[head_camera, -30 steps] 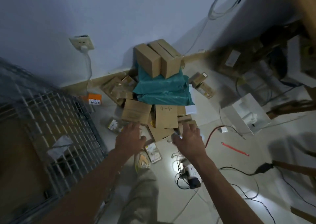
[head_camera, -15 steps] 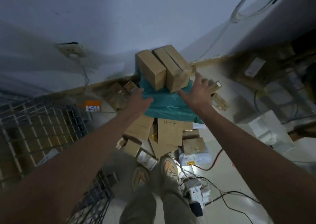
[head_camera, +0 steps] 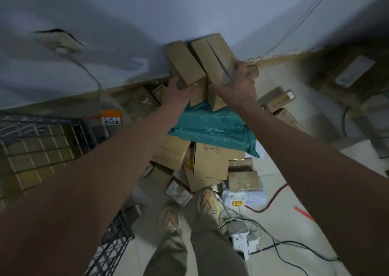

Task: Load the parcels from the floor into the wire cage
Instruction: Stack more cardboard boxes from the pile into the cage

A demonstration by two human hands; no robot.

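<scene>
Two brown cardboard boxes stand side by side atop a teal plastic parcel [head_camera: 212, 126] on a heap of parcels against the wall. My right hand [head_camera: 237, 84] grips the right box [head_camera: 212, 58], fingers curled over its far edge. My left hand [head_camera: 179, 92] touches the lower left side of the left box [head_camera: 183, 65], fingers fairly straight. Under the teal parcel lie more cardboard boxes, one marked "4-4" [head_camera: 210, 162]. The wire cage [head_camera: 42, 143] stands at the left, with cardboard showing behind its mesh.
Small parcels and a white mailer [head_camera: 244, 197] lie on the tiled floor by my shoes [head_camera: 208, 202]. A white power strip [head_camera: 242, 242] with black, white and red cables sits at lower right. A wall socket [head_camera: 61, 41] is on the left wall; furniture stands at far right.
Both hands rose from the low parcels to the top of the heap. My right hand now wraps around the right box; my left hand reached the left box.
</scene>
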